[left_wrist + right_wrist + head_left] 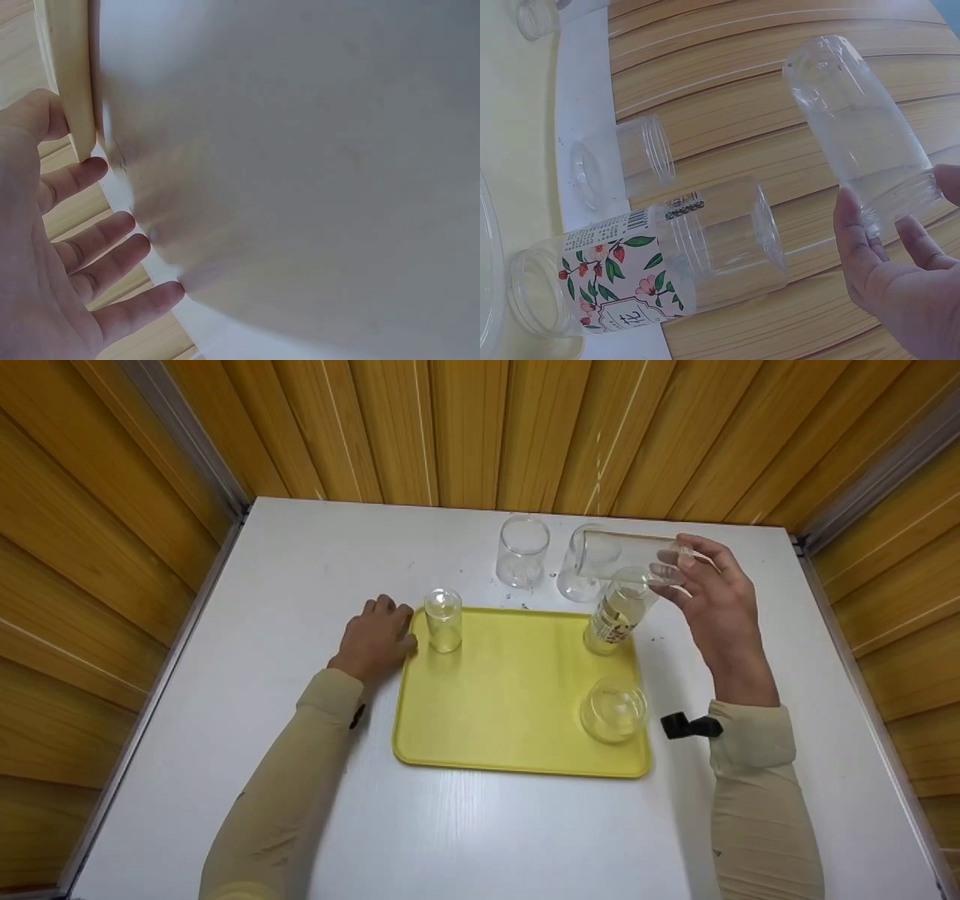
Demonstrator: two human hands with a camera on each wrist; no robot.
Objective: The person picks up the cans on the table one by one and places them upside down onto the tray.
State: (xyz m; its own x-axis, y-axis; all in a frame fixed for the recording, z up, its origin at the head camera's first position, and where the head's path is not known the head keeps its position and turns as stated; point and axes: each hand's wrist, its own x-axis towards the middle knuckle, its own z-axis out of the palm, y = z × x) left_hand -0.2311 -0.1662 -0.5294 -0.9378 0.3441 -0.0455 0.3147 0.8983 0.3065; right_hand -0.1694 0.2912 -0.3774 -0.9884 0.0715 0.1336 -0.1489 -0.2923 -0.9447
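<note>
Raised above the tray's far right corner, my right hand point(718, 596) grips a clear jar point(626, 556) by its threaded end, fingers and thumb around the rim. The jar lies almost level in the head view, its closed end pointing left. My left hand point(375, 637) rests at the far left corner of the yellow tray point(502, 697); thumb and forefinger touch the tray's edge, and the other fingertips touch the table. Below the held jar, a clear jar with a flowered label point(622, 274) stands on the tray. A narrow clear jar point(445, 621) stands near my left hand.
A short, wide clear jar point(613, 710) sits on the tray's near right corner. Two more clear jars, one on the left point(523, 551) and one partly behind the held jar point(577, 577), stand on the white table point(480, 832) beyond the tray. Slatted wooden walls point(465, 435) enclose it.
</note>
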